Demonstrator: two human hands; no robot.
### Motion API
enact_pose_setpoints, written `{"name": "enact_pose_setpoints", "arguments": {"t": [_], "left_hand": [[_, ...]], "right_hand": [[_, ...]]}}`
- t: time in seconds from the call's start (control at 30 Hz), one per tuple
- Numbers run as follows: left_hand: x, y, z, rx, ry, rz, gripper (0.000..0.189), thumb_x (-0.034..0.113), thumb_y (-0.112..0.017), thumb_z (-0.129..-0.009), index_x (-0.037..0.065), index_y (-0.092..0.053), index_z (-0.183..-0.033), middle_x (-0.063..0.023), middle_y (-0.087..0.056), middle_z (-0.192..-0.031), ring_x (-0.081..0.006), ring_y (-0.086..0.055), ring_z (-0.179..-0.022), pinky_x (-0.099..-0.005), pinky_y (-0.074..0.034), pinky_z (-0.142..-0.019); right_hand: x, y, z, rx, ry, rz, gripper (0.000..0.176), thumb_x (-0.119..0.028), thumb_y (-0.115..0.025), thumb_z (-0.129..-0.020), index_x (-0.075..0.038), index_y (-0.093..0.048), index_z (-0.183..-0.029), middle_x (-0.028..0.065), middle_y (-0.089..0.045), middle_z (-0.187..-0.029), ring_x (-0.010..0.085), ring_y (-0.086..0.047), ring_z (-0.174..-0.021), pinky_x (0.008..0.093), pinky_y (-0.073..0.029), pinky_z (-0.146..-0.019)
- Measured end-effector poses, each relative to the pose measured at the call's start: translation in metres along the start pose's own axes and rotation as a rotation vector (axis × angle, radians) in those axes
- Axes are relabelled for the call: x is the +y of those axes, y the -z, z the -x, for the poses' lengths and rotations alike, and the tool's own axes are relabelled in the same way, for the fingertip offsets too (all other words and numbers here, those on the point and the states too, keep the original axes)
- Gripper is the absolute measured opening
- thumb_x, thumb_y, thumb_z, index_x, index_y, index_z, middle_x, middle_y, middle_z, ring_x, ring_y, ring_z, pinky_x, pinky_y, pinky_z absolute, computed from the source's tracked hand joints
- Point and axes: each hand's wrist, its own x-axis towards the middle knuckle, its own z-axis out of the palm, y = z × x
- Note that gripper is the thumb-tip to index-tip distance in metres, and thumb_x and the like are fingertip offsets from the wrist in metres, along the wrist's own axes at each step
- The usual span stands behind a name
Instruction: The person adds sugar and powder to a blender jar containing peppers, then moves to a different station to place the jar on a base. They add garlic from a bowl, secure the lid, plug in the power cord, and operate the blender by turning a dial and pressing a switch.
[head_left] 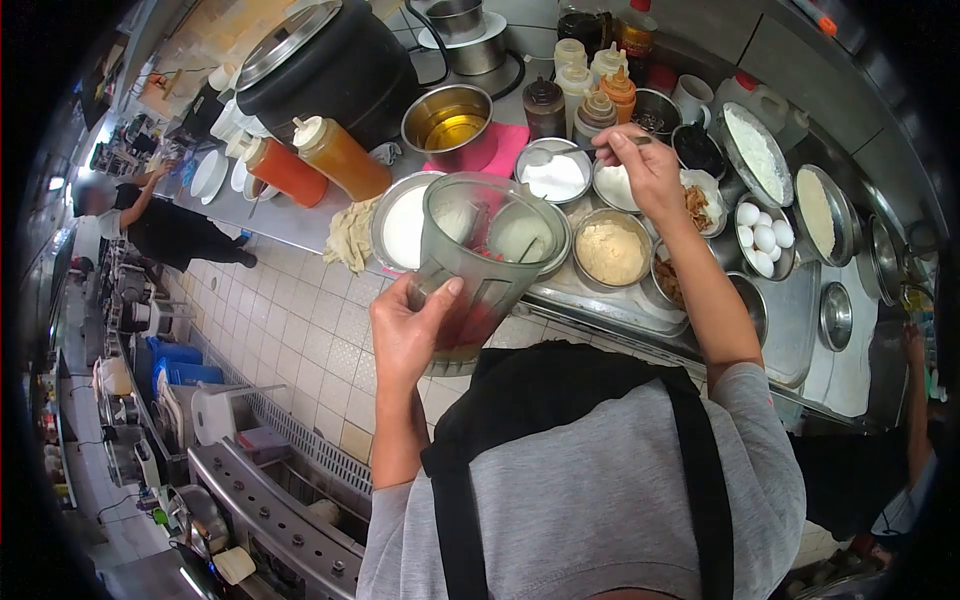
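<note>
Left hand clamped on handle of clear pitcher, held at near edge of tabletop. Right of pitcher, right hand pinches spoon above white-powder bowl. Scooping apparently underway; next move calls for level spoon, steady pitcher.

- Tilted in the left hand: clear plastic blender jar, reddish inside.
- At two o'clock from it, in the right hand: slim metal utensil, partly hidden, near white powder.

Bright indoor light, fisheye-curved, black corners
</note>
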Motion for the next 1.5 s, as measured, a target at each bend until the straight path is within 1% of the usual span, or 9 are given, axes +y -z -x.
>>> {"name": "enact_pose_setpoints", "arguments": {"t": [0.1,0.17,0.4,0.6,0.77,0.9,1.0,1.3,1.5], "left_hand": [[-0.002,0.001,0.000,-0.001,-0.013,-0.022,0.024,0.016,-0.072,-0.078,-0.005,-0.065,-0.087,-0.0026,-0.063,-0.070,-0.0064,-0.052,-0.063,-0.0240,-0.044,-0.058],[-0.002,0.001,0.000,-0.008,-0.005,-0.028,0.024,0.016,-0.072,-0.078,-0.005,-0.065,-0.087,-0.0030,-0.063,-0.070,-0.0066,-0.052,-0.063,-0.0244,-0.044,-0.059],[0.000,0.000,-0.001,0.006,-0.035,-0.027,0.023,0.016,-0.072,-0.078,-0.005,-0.065,-0.086,-0.0028,-0.063,-0.069,-0.0065,-0.051,-0.062,-0.0245,-0.043,-0.057],[0.002,0.001,0.000,0.001,0.006,-0.076,0.024,0.017,-0.073,-0.078,-0.005,-0.065,-0.084,-0.0023,-0.062,-0.066,-0.0065,-0.050,-0.059,-0.0249,-0.042,-0.054],[0.001,-0.001,0.000,0.003,-0.015,-0.030,0.025,0.018,-0.073,-0.078,-0.005,-0.065,-0.083,-0.0037,-0.063,-0.067,-0.0068,-0.051,-0.060,-0.0248,-0.043,-0.055],[0.004,0.000,0.000,0.001,-0.010,-0.083,0.025,0.018,-0.073,-0.078,-0.005,-0.065,-0.084,-0.0042,-0.064,-0.067,-0.0070,-0.052,-0.061,-0.0249,-0.044,-0.056],[0.004,0.003,0.000,-0.050,0.036,-0.118,0.027,0.015,-0.070,-0.081,-0.007,-0.062,-0.096,-0.0032,-0.063,-0.079,-0.0068,-0.053,-0.068,-0.0225,-0.044,-0.062],[0.000,0.000,0.000,0.007,-0.017,-0.081,0.024,0.017,-0.072,-0.078,-0.005,-0.065,-0.084,-0.0041,-0.063,-0.067,-0.0068,-0.052,-0.060,-0.0252,-0.044,-0.055],[0.003,0.000,0.000,0.007,-0.033,-0.067,0.024,0.016,-0.072,-0.078,-0.006,-0.065,-0.086,-0.0036,-0.063,-0.067,-0.0068,-0.051,-0.060,-0.0253,-0.044,-0.055]], "right_hand": [[0.049,0.010,0.000,0.002,-0.012,0.381,0.029,-0.024,-0.048,-0.093,-0.001,-0.066,-0.088,0.0066,-0.063,-0.076,0.0119,-0.059,-0.068,0.0259,-0.047,-0.065],[0.066,0.013,0.004,-0.058,-0.414,0.334,0.028,-0.024,-0.048,-0.091,-0.004,-0.065,-0.085,0.0075,-0.062,-0.072,0.0118,-0.059,-0.065,0.0259,-0.047,-0.063],[0.093,0.034,0.005,0.175,-0.624,-0.120,0.026,-0.023,-0.048,-0.091,-0.003,-0.063,-0.083,0.0053,-0.060,-0.067,0.0106,-0.055,-0.057,0.0233,-0.045,-0.054],[0.081,0.050,0.001,0.348,-0.586,-0.272,0.026,-0.022,-0.048,-0.092,0.000,-0.062,-0.089,0.0067,-0.060,-0.070,0.0124,-0.055,-0.057,0.0247,-0.046,-0.054],[0.036,0.046,-0.007,0.325,-0.467,-0.388,0.027,-0.023,-0.049,-0.092,0.001,-0.062,-0.090,0.0072,-0.061,-0.072,0.0131,-0.057,-0.062,0.0246,-0.048,-0.060],[-0.010,0.018,0.001,0.129,-0.311,-0.406,0.030,-0.024,-0.048,-0.094,0.002,-0.063,-0.090,0.0085,-0.062,-0.077,0.0133,-0.059,-0.067,0.0251,-0.047,-0.063],[-0.025,0.003,0.005,-0.107,-0.055,-0.284,0.032,-0.026,-0.048,-0.096,0.002,-0.063,-0.095,0.0076,-0.063,-0.078,0.0112,-0.059,-0.073,0.0243,-0.046,-0.068],[0.087,0.013,-0.003,-0.076,-0.275,0.145,0.031,-0.025,-0.046,-0.096,0.000,-0.065,-0.093,0.0030,-0.062,-0.080,0.0083,-0.054,-0.068,0.0216,-0.044,-0.064],[0.107,0.021,0.000,0.009,-0.571,-0.052,0.026,-0.022,-0.049,-0.093,-0.003,-0.066,-0.088,0.0046,-0.062,-0.072,0.0087,-0.054,-0.060,0.0214,-0.045,-0.057]]}}
